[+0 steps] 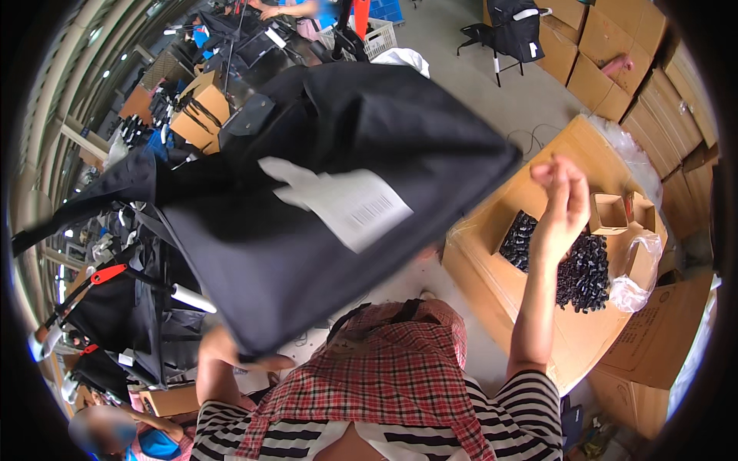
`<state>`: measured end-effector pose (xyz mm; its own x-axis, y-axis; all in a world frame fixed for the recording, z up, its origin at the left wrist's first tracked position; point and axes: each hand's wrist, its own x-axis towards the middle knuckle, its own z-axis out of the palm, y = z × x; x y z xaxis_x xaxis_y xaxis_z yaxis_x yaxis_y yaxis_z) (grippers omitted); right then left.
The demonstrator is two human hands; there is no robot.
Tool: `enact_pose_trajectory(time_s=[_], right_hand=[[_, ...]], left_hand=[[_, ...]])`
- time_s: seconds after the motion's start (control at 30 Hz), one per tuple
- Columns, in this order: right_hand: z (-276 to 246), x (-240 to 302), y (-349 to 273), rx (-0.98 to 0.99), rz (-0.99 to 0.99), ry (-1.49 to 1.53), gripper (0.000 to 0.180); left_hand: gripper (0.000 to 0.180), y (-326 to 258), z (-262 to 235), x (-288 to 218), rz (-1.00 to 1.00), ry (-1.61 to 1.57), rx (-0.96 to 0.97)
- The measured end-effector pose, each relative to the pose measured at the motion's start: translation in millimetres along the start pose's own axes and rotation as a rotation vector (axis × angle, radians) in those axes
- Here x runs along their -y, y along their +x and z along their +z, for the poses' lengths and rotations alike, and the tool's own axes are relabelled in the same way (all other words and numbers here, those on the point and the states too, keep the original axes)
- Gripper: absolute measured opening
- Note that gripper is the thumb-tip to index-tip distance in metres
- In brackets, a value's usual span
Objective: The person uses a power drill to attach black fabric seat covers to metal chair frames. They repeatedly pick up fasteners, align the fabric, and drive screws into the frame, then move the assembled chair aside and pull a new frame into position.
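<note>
Gripping low, my left hand (231,352) holds a black fabric piece (288,250) before me, white label (361,205) already on; what remains I can't tell. My curled right hand (563,198), contents unclear, is raised apart near small black parts (583,276).

One left hand (220,347), one right hand (565,196) (wearer's own), one held black cover (254,253).

the large black fabric piece (296,250) is held up at a tilt, white label (361,209) facing up.

Grey floor (453,46) beside stacked brown cartons (652,115).
</note>
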<state>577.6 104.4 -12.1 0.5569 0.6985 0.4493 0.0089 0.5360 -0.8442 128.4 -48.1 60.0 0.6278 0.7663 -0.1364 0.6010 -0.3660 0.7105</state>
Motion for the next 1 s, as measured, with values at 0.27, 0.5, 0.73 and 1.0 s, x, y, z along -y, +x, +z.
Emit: enact_pose_trajectory(time_s=[0.27, 0.5, 0.73, 1.0], right_hand=[[76.7, -33.9, -108.6, 0.694, 0.167, -0.056, 0.023], [138.8, -114.8, -130.3, 0.975, 0.937, 0.161, 0.082], [136.2, -58.8, -126.3, 0.751, 0.796, 0.611, 0.019], [12.8, -6.2, 97.6, 0.100, 0.410, 0.840, 0.034]], left_hand=[[0.129, 42.3, -44.4, -57.3, 0.081, -0.675, -0.440], [0.126, 30.0, -33.5, -41.6, -0.020, -0.392, -0.302], [0.110, 24.4, -36.7, -36.7, 0.032, -0.367, -0.199], [0.124, 38.8, -52.5, -37.7, 0.154, -0.451, -0.262]])
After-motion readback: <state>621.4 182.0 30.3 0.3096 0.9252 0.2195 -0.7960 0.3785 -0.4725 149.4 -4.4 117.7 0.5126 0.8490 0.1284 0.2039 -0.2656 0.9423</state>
